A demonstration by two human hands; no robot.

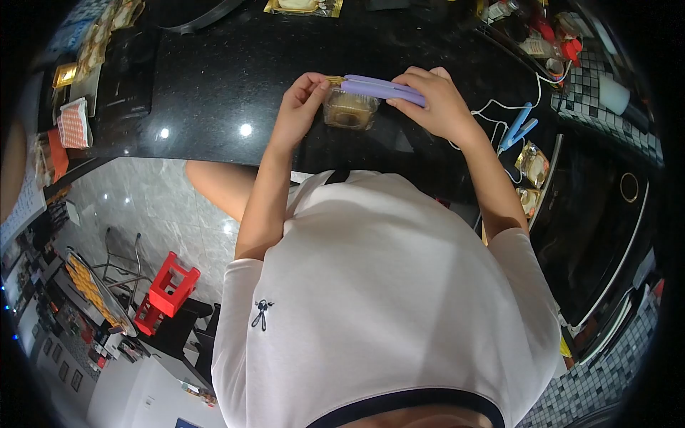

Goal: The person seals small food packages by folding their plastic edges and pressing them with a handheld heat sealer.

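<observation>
My right hand [437,100] is wrapped round a slim purple hand-held bag sealer [378,87], which lies across the top edge of a clear plastic bag. Pinched between the fingertips of my left hand [301,100] is the left corner of that bag's golden edge. Below the sealer, the bag [349,113] holds a squarish tray with something round and brownish inside, perhaps a pastry. Part of the bag's upper edge is hidden behind the sealer.
A light blue hinged tool [516,128] with a white cord lies to the right. Near it are gold-edged packages [532,162]. Another package [303,6] sits at the back of the black counter [207,93]. Bottles crowd the right corner; a red stool [171,284] stands on the floor.
</observation>
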